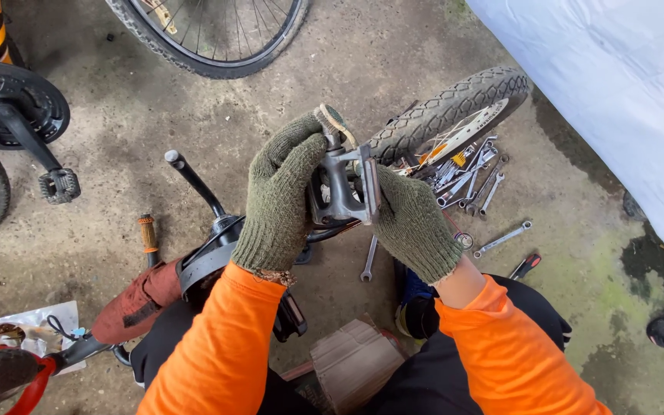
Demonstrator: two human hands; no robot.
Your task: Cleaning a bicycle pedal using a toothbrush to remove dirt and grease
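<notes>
The fingers of the left hand in a green knit glove curl tight around a grey bike pedal. The right hand, gloved too, grips the pedal's right side. Both hold it up in the middle, above the floor.

Just behind it, on the right, lies a small wheel with a knobby tire. A pile of spanners sits beside that wheel. One more spanner lies apart, farther right. Under the hands is a black crank. Far left stands another bike's pedal. A white sheet covers the far right corner.
</notes>
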